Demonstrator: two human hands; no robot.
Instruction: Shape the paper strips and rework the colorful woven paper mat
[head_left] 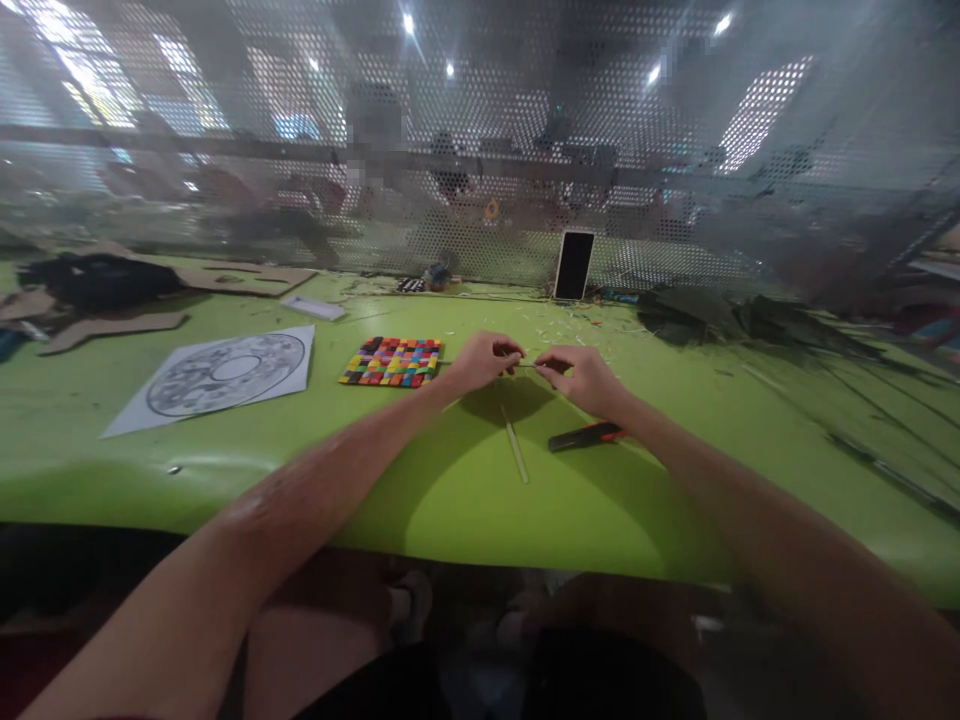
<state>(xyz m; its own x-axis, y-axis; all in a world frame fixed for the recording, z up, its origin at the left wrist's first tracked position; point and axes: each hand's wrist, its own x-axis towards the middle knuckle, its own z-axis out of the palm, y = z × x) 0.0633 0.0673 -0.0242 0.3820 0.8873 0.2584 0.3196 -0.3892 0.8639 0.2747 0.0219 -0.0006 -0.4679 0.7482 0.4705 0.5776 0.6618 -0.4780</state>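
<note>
Both my hands meet above the green table, pinching the two ends of a thin strip between them. My left hand has its fingers closed on the strip's left end, just right of a multicoloured woven mat. The fingers of my right hand are closed on the right end. Below the hands a pale thin stick lies flat on the table. A black and orange utility knife rests beside my right wrist.
A paper sheet with a printed round pattern lies at the left. Cardboard cut-outs and a dark bundle sit at the far left. A phone leans on the perforated screen. Dark strips pile at the right.
</note>
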